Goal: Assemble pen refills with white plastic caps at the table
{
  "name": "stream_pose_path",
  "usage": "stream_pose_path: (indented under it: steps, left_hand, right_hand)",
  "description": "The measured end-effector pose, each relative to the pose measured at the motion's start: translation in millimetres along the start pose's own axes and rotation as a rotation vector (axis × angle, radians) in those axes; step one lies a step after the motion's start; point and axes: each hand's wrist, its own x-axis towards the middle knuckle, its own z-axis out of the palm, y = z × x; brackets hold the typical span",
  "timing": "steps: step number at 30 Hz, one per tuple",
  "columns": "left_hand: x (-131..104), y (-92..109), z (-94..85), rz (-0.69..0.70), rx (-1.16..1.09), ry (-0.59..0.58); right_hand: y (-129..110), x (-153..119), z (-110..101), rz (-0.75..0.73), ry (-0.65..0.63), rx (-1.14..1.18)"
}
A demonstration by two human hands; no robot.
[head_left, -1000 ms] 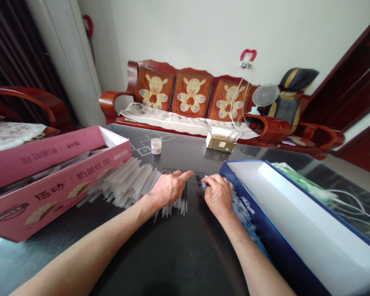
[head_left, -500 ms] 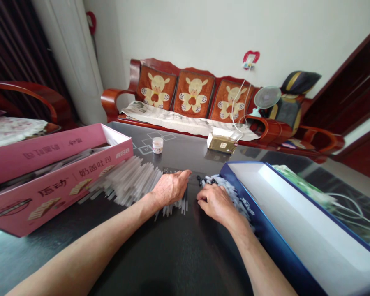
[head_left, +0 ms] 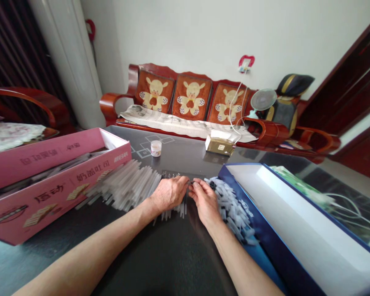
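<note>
My left hand (head_left: 171, 192) is closed in a pinch over a row of thin, clear rods (head_left: 174, 213); whatever its fingertips grip is too small to make out. Its fingertips almost meet those of my right hand (head_left: 206, 200), which pinches a small dark piece (head_left: 191, 183) between thumb and fingers. To the left of my left hand lies a fan-shaped pile of translucent, straw-like tubes (head_left: 129, 183). Beside my right hand is a heap of short whitish pieces with dark ends (head_left: 232, 205), against the blue box.
A long pink carton (head_left: 58, 174) with tubes inside stands at left. The open blue box (head_left: 265, 213) stands at right, with a green packet (head_left: 299, 183) and white cable behind it. Farther back on the dark table are a small jar (head_left: 156, 149) and a tissue pack (head_left: 219, 145).
My right hand has left the heap of short pieces and moved left to my left hand, with a small dark piece in its fingers. The left thumb has folded down into a pinch.
</note>
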Motion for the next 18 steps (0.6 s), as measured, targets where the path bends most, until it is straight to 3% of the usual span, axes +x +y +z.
stream_pose_path:
  steps: [8, 18]
  left_hand:
    - [-0.3, 2.1, -2.0, 0.011, 0.004, -0.016]
    - [1.4, -8.5, -4.1, 0.049, 0.103, -0.015]
  right_hand:
    - [3.3, 0.1, -1.7, 0.017, -0.047, 0.06]
    - [6.4, 1.4, -5.6, -0.098, -0.037, -0.188]
